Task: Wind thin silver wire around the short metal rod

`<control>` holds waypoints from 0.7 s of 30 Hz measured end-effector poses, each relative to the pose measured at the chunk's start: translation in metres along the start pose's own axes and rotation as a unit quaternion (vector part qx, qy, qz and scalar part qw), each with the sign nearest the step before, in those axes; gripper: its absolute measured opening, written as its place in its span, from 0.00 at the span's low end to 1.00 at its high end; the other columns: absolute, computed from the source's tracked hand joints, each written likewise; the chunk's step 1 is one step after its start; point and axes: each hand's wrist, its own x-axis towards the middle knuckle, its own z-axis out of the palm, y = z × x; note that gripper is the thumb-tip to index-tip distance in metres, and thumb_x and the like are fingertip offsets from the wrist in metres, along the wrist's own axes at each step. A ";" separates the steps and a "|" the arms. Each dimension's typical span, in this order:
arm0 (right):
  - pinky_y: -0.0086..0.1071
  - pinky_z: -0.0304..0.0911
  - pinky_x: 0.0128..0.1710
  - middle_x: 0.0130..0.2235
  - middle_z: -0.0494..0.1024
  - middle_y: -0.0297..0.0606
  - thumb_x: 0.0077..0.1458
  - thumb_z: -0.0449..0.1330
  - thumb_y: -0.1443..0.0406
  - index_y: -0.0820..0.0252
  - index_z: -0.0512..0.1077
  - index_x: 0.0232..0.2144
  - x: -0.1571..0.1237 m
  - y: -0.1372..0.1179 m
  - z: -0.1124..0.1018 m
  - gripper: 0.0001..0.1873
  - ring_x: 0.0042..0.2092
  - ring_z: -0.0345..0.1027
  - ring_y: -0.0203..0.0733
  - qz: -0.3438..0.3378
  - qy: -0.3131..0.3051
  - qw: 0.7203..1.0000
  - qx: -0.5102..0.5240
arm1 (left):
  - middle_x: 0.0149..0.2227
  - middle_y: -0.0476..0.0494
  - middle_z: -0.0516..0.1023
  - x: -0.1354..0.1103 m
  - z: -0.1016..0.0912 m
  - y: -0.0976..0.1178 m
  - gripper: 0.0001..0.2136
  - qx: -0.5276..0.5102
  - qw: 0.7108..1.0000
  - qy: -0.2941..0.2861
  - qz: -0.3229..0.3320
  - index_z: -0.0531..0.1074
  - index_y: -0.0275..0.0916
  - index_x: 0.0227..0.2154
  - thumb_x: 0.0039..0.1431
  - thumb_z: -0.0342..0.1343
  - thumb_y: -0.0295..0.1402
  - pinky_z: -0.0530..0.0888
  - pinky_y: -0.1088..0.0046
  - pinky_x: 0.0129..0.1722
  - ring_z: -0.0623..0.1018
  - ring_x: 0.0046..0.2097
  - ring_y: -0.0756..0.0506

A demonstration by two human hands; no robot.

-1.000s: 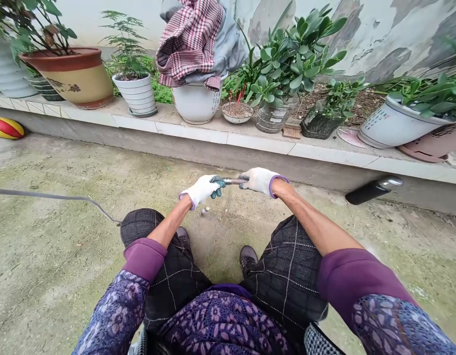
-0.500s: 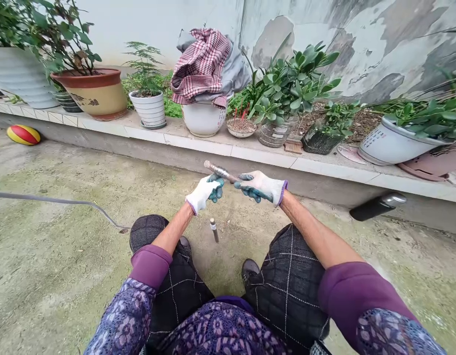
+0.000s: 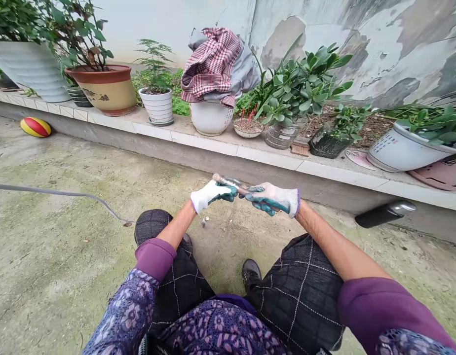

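My left hand (image 3: 212, 195) and right hand (image 3: 272, 198), both in white knit gloves with green rubber palms, are curled closed around a short metal rod (image 3: 231, 183), close together, its end poking out past my left hand. I hold the rod out over the mossy concrete ground (image 3: 65, 256), beyond my knees. Just below my left hand, a small metal stub (image 3: 205, 222) shows at the ground

Two gloved hands, the left hand (image 3: 210, 195) and the right hand (image 3: 272, 198), share one metal rod (image 3: 230, 182) at 12 o'clock. One striped ball (image 3: 35, 127) lies at 10 o'clock, one black flask (image 3: 385, 214) at 3 o'clock, and eight plant pots (image 3: 210, 118) stand along one ledge (image 3: 250, 155).
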 end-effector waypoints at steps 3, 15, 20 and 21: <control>0.28 0.60 0.19 0.27 0.73 0.32 0.59 0.61 0.56 0.60 0.75 0.46 0.006 0.003 0.004 0.17 0.22 0.62 0.34 -0.062 0.070 0.990 -0.103 | 0.28 0.41 0.80 0.008 0.004 -0.006 0.12 0.011 0.998 0.059 -0.018 0.76 0.30 0.32 0.47 0.72 0.30 0.77 0.72 0.28 0.77 0.26 0.50; 0.32 0.57 0.36 0.41 0.81 0.42 0.64 0.56 0.58 0.57 0.75 0.48 0.016 -0.017 -0.001 0.16 0.39 0.72 0.44 -0.155 0.293 0.862 -0.383 | 0.18 0.54 0.69 0.002 0.015 0.007 0.06 0.015 0.990 0.138 0.024 0.77 0.32 0.36 0.60 0.61 0.31 0.62 0.79 0.15 0.63 0.15 0.56; 0.29 0.57 0.27 0.28 0.75 0.35 0.60 0.57 0.57 0.60 0.76 0.43 0.039 -0.017 -0.017 0.15 0.28 0.64 0.37 -0.123 0.293 0.920 -0.227 | 0.18 0.54 0.69 -0.007 0.016 0.013 0.10 0.069 0.991 0.108 0.036 0.79 0.32 0.37 0.58 0.58 0.34 0.57 0.78 0.14 0.57 0.14 0.56; 0.29 0.56 0.25 0.27 0.73 0.33 0.60 0.58 0.57 0.61 0.76 0.42 0.043 -0.018 -0.022 0.15 0.25 0.62 0.36 -0.110 0.300 0.927 -0.199 | 0.18 0.53 0.70 -0.010 0.018 0.015 0.11 0.077 0.991 0.106 0.035 0.80 0.32 0.37 0.58 0.58 0.34 0.57 0.78 0.14 0.58 0.15 0.56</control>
